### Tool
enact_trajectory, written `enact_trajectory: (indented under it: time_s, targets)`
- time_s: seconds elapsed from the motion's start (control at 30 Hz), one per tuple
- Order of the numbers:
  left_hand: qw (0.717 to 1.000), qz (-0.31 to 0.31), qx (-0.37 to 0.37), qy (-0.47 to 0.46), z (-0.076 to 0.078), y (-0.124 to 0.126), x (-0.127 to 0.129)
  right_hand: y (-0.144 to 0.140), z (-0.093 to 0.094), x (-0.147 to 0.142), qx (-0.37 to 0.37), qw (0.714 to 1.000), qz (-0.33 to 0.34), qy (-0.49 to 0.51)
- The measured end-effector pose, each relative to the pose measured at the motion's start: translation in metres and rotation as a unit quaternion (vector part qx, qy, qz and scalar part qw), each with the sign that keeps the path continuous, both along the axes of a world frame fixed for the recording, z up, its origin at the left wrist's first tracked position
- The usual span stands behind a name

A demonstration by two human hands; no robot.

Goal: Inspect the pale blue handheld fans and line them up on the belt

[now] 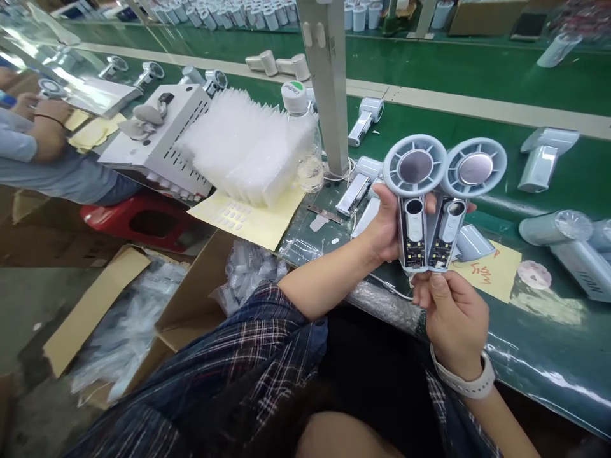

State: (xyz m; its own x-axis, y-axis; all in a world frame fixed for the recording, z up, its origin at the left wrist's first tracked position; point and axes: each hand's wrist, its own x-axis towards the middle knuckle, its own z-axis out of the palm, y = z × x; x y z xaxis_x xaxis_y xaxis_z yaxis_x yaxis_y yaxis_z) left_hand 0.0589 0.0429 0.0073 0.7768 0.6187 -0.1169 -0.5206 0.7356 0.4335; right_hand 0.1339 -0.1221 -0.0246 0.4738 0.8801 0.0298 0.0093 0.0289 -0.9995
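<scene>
Two light-blue handheld fans (pixel 415 166) are held side by side and upright in my left hand (pixel 386 226), which wraps around their handles from behind. Both handles have their fronts uncovered, showing dark circuit boards (pixel 414 250) and a pale oval button panel. My right hand (pixel 453 312) is closed in a pinch just under the handles' lower ends, its thumb touching the bottom of the right-hand fan. A thin white cable (pixel 394 291) runs to its fingertips; the cable's end is hidden there.
More handheld fans (pixel 544 159) lie on the green bench. A stack of white foam sheets (pixel 243 146), a plastic bottle (pixel 310 149) and a metal post (pixel 327 89) stand left. Cardboard boxes (pixel 191 292) with bagged parts sit below. Another person's arm (pixel 48 127) is at far left.
</scene>
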Motion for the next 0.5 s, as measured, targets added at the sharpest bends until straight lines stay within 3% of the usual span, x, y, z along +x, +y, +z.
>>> enact_trajectory:
  time_s: [0.27,0.4,0.5]
  targets:
    - [0.996,0.002,0.086,0.009,-0.007,-0.007,0.007,0.009,0.003,-0.014,0.069,0.994,-0.038,0.079]
    - [0.998,0.033,0.053,0.024,-0.001,-0.005,0.007,0.001,-0.003,-0.004,0.021,0.998,-0.028,-0.060]
    - [0.986,0.161,0.043,0.030,0.014,0.001,-0.001,-0.015,-0.005,0.019,0.009,0.974,0.011,-0.225]
